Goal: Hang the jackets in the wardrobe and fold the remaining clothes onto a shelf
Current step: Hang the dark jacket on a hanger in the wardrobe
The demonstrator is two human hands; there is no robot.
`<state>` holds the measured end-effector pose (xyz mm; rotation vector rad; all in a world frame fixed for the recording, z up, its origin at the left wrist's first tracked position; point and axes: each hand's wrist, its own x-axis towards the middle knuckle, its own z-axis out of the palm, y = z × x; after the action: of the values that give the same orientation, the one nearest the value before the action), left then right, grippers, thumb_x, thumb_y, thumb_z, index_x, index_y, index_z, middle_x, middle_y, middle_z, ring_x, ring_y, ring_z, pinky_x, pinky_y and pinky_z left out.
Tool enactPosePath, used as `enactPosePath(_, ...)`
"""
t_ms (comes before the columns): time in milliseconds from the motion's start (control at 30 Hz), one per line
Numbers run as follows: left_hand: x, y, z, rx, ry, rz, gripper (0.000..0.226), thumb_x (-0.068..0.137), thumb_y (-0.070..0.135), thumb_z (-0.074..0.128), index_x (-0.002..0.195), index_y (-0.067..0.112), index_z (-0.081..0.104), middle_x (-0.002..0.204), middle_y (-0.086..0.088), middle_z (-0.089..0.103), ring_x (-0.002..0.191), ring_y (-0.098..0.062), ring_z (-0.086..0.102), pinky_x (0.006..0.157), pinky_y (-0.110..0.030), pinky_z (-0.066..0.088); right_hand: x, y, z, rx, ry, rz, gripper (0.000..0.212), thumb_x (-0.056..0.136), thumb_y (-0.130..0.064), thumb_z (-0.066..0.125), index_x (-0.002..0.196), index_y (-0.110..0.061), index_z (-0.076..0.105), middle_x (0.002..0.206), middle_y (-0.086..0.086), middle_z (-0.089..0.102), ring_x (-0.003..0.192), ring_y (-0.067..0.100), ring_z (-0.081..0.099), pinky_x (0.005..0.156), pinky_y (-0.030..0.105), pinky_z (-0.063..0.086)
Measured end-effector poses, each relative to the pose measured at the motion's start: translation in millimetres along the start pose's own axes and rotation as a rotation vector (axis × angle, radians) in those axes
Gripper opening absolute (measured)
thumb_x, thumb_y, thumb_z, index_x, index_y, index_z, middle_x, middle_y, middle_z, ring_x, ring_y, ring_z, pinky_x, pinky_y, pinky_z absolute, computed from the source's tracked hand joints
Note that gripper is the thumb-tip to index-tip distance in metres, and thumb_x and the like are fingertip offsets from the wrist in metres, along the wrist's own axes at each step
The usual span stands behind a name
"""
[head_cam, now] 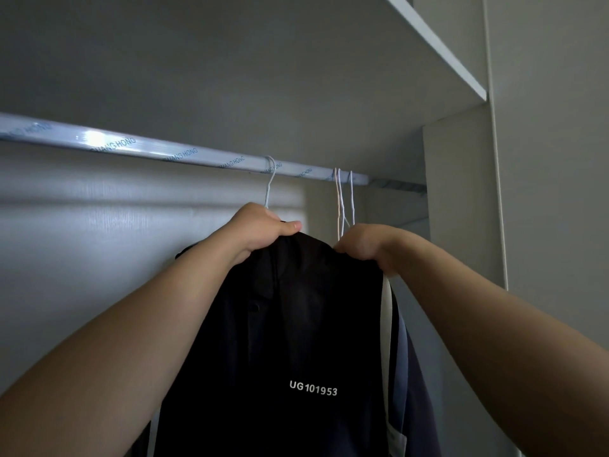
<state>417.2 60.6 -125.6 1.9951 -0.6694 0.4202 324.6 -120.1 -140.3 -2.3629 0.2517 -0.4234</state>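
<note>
head view | black jacket (296, 324) hooked on rail (131, 146) | left hand (260, 230) and right hand (362, 242) curled tight on its shoulders | folding likely still to do

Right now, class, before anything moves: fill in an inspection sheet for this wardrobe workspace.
Surface: shelf overhead, seen from below; top hidden.
Job's things: black jacket on a white hanger hooked over the rail.
Clutter: nothing seen.
Hands: left hand and right hand each grip the jacket's top.
Cables: nothing seen.
Surroundings: more hangers on the rail to the right, blue-grey garment below them; pale wardrobe walls.
</note>
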Motion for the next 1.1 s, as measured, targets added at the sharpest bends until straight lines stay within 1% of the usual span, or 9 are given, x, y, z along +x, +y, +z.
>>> enactPosePath(100,-8,-3,2,-0.225,0.003,0.037,0.03,0.085,0.037,0.081,0.095,0.008,0.079,0.091,-0.008,0.078,0.091,-0.025,0.075,0.084,-0.036,0.061,5,-1,2,-0.104,0.144,-0.105,0.033,0.105,-0.017,0.044,0.121,0.005,0.062,0.099,0.017,0.062,0.084,0.028,0.056,0.07,0.027,0.043)
enactPosePath(200,-19,-11,9,-0.453,0.105,0.115,0.02,0.09,0.03,0.076,0.095,0.011,0.08,0.095,-0.009,0.078,0.1,-0.027,0.073,0.093,-0.041,0.057,10,10,8,-0.17,0.398,-0.311,0.029,0.106,-0.016,0.039,0.092,-0.002,0.061,0.103,0.023,0.064,0.095,0.04,0.061,0.072,0.031,0.04)
enactPosePath(367,-34,-27,15,-0.586,0.078,0.163,0.02,0.094,0.027,0.071,0.094,0.008,0.078,0.104,-0.018,0.075,0.101,-0.029,0.072,0.099,-0.047,0.053,5,35,13,-0.34,0.658,-0.519,0.034,0.104,-0.054,0.02,0.086,-0.028,0.032,0.077,-0.002,0.056,0.069,0.032,0.053,0.061,0.039,0.039)
enactPosePath(500,-41,-30,10,-0.293,-0.014,0.166,0.034,0.073,0.036,0.071,0.069,0.004,0.059,0.068,-0.011,0.052,0.069,-0.02,0.048,0.069,-0.038,0.038,-2,50,6,-0.42,0.656,-0.61,0.031,0.098,-0.062,0.026,0.1,-0.033,0.038,0.092,-0.002,0.066,0.08,0.032,0.06,0.065,0.038,0.044)
enactPosePath(667,-37,-12,4,0.192,-0.074,0.17,0.023,0.07,0.037,0.062,0.063,0.018,0.051,0.058,0.011,0.046,0.057,-0.007,0.042,0.058,-0.031,0.032,-8,55,15,-0.471,0.655,-0.781,0.028,0.096,-0.058,0.047,0.111,-0.035,0.049,0.1,-0.01,0.066,0.086,0.025,0.064,0.065,0.035,0.048)
enactPosePath(800,-26,-3,10,0.18,0.014,0.16,0.052,0.095,0.057,0.053,0.073,0.011,0.061,0.072,-0.007,0.059,0.071,-0.024,0.055,0.068,-0.037,0.042,-4,63,23,-0.211,0.577,-0.677,0.03,0.091,-0.058,0.062,0.109,-0.037,0.051,0.092,-0.012,0.065,0.082,0.012,0.062,0.068,0.031,0.051)
enactPosePath(900,-17,-6,14,0.073,0.084,0.186,0.032,0.098,0.043,0.061,0.087,0.017,0.076,0.082,0.0,0.072,0.081,-0.018,0.065,0.076,-0.03,0.05,-2,75,25,-0.048,0.504,-0.543,0.048,0.08,-0.071,0.065,0.109,-0.034,0.055,0.09,-0.013,0.062,0.08,0.002,0.059,0.064,0.014,0.043)
enactPosePath(1000,-7,-11,9,-0.259,0.226,0.123,0.027,0.101,0.036,0.06,0.091,0.017,0.075,0.093,-0.005,0.075,0.087,-0.019,0.065,0.083,-0.034,0.053,-4,89,25,-0.082,0.478,-0.471,0.07,0.069,-0.085,0.057,0.109,-0.027,0.055,0.091,-0.009,0.065,0.081,0.011,0.063,0.065,0.023,0.047)
enactPosePath(1100,-4,-21,11,-0.352,0.351,0.079,0.03,0.104,0.034,0.054,0.091,0.016,0.073,0.088,-0.002,0.072,0.084,-0.019,0.064,0.081,-0.034,0.052,-8,98,22,-0.096,0.458,-0.454,0.067,0.066,-0.087,0.054,0.102,-0.032,0.05,0.085,-0.01,0.064,0.079,0.008,0.063,0.066,0.029,0.052)
